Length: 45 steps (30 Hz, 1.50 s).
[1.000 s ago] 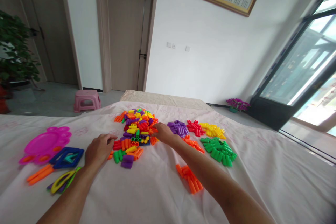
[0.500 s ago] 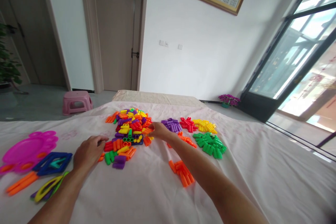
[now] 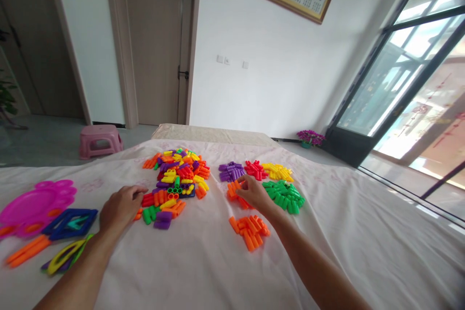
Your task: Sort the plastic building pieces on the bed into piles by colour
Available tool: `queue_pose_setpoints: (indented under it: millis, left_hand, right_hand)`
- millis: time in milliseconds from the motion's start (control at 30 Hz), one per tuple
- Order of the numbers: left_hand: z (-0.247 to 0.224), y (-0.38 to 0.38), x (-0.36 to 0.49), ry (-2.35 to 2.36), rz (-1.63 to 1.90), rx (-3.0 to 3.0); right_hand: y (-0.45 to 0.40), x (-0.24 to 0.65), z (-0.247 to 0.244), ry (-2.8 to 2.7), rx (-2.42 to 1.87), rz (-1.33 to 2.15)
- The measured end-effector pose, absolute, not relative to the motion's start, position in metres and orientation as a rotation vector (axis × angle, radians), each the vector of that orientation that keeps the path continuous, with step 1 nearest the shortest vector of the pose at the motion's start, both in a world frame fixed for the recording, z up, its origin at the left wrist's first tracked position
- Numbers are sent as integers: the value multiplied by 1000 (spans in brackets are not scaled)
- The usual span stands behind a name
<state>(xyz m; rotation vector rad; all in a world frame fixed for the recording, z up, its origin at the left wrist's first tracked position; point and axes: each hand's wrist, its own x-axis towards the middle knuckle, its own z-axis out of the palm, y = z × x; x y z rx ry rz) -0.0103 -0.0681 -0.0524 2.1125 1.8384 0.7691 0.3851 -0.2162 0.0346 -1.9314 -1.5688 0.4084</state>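
A mixed heap of colourful plastic tube blocks (image 3: 181,172) lies on the cloth in front of me. My left hand (image 3: 118,208) rests at the heap's near left edge, its fingertips beside some red tubes (image 3: 147,199). Its thumb and forefinger are apart, with nothing visible between them. Over a small group of orange tubes (image 3: 244,203), my right hand (image 3: 254,193) pinches an orange tube (image 3: 233,186) at its fingertips; the fingers partly hide it. Sorted piles of purple tubes (image 3: 231,172), red tubes (image 3: 255,169), yellow tubes (image 3: 278,172) and green tubes (image 3: 285,197) lie around that hand.
Another orange pile (image 3: 250,230) lies nearer to me. On the left are a pink paw-shaped plate (image 3: 27,208), a blue square frame (image 3: 70,223), an orange-handled piece (image 3: 29,252) and yellow-green scissors-like handles (image 3: 67,256). A pink stool (image 3: 101,140) stands beyond the cloth.
My right hand has moved right, from the mixed heap to the orange group by the green pile. My left hand stays by the heap. The view has shifted slightly.
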Motion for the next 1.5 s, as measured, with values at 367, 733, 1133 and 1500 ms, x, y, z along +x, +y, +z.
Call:
queue_pose_setpoints:
  millis: [367, 733, 1133, 1500]
  left_hand:
    - [-58, -65, -12, 1851, 761, 2112]
    - [-55, -66, -10, 1873, 765, 2106]
    - [-49, -70, -9, 1875, 745, 2085]
    - [-49, -70, -9, 1846, 767, 2099]
  right_hand:
    - [-224, 357, 29, -1724, -2183, 176]
    - [-229, 359, 42, -1797, -2353, -111]
    - [-153, 274, 35, -2116, -2140, 111]
    - [-158, 276, 27, -2106, -2060, 239]
